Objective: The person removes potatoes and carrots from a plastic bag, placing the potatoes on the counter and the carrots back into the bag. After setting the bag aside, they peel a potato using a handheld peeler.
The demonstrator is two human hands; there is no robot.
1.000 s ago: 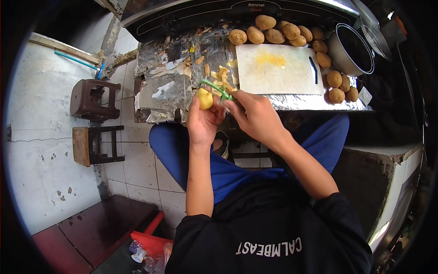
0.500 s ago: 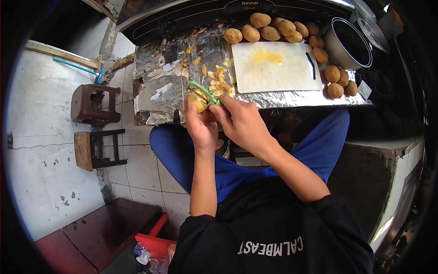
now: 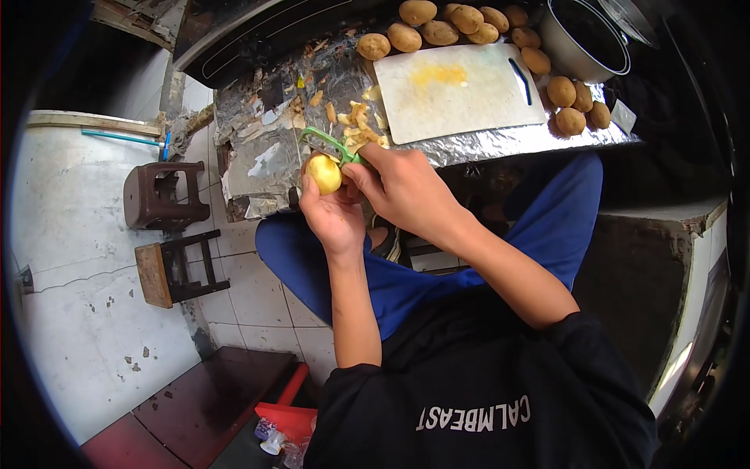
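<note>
A yellow, peeled-looking potato (image 3: 324,174) rests in my left hand (image 3: 336,219), the fingers wrapped round it from below. My right hand (image 3: 406,187) grips a green peeler (image 3: 331,144) by its handle. The peeler's head lies just above the potato's upper side, at the worktop's front edge. Curled potato peels (image 3: 358,129) lie in a heap right behind the peeler. To the right of them is a white cutting board (image 3: 461,98) with a yellow stain.
Several unpeeled potatoes (image 3: 440,33) line the board's back and right sides. A metal pot (image 3: 578,59) stands at the back right on the foil-covered worktop (image 3: 500,150). Left on the floor are a brown plastic stool (image 3: 148,195) and a wooden-topped stool (image 3: 152,275).
The peeler has lifted off the potato's face toward its upper edge, showing more of the yellow flesh. The camera view has shifted, so the worktop sits higher in the picture.
</note>
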